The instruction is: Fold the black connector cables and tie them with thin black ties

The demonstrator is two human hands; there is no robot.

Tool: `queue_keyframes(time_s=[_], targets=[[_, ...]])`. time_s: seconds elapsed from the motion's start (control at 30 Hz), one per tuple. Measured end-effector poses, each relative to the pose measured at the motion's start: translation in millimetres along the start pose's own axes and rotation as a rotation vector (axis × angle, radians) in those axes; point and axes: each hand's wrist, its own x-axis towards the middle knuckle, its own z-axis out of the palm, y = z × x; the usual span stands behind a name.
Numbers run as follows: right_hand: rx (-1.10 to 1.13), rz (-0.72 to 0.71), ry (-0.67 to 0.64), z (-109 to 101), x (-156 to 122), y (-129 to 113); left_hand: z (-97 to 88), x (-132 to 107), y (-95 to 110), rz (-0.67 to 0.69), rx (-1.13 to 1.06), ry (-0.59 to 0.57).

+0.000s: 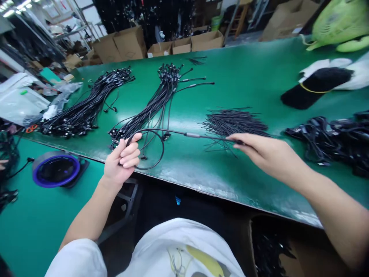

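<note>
One black cable (173, 132) stretches across the green bench (230, 181), looped in the curled fingers (130, 151) of the left hand (121, 163), its far end pinched between the narrow fingers of the right hand (259, 152) over a pile of thin wires (236, 123). Two laid-out cable bundles (86, 102) lie beyond; a tangled cable heap (323, 142) lies right. One cardboard box (302, 254) below the bench holds black cables (268, 250).

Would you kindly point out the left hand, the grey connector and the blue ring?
Left hand (122, 158), head view, on its middle.
Grey connector (192, 135), head view, on its barrel.
Blue ring (78, 168), head view, on its right rim.
</note>
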Motion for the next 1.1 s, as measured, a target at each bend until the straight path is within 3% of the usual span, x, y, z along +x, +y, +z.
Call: queue_keyframes(time_s=[0.1, 0.17, 0.33, 0.47, 0.53, 0.63, 0.7, 0.77, 0.83, 0.87, 0.97, 1.0, 1.1], targets=[[-0.031, 0.000, -0.055, 5, -10, -10, -6.3, 8, 4, 0.009, -0.125, 0.114], [0.004, 0.079, -0.093, 2, -10, -13, -13.2, 10, 4, -0.007, -0.147, 0.137], [0.173, 0.237, -0.190, -6, -2, 4, -27.1, -5, 11, -0.030, -0.113, 0.093], [0.038, 0.224, -0.292, 8, 3, 6, -30.4, -14, 13, 0.026, -0.012, 0.062], [-0.119, 0.150, -0.272, 16, 2, -10, -28.9, -11, 6, 0.049, 0.108, 0.072], [-0.169, -0.132, -0.283, 21, 0, -52, -20.2, 0, -19, 0.166, 0.453, 0.054], [0.012, -0.350, -0.360, 18, 2, -82, -11.2, 4, -40, 0.223, 0.791, -0.069], [0.237, -0.406, -0.377, 12, 8, -103, -2.2, 3, -59, 0.191, 1.049, -0.278], [0.416, -0.299, -0.275, 11, 17, -110, 4.8, -1, -71, 0.105, 1.123, -0.434], [0.485, -0.214, -0.178, 13, 21, -110, 7.6, -3, -74, 0.076, 1.091, -0.439], [0.685, 0.052, 0.163, 32, 27, -107, 14.4, -2, -77, 0.073, 0.798, -0.264], [0.787, 0.139, 0.216, 41, 27, -107, 16.3, 0, -79, 0.079, 0.675, -0.208], [1.216, 0.405, 0.190, 64, 28, -114, 18.9, 10, -90, 0.043, 0.434, -0.108]])
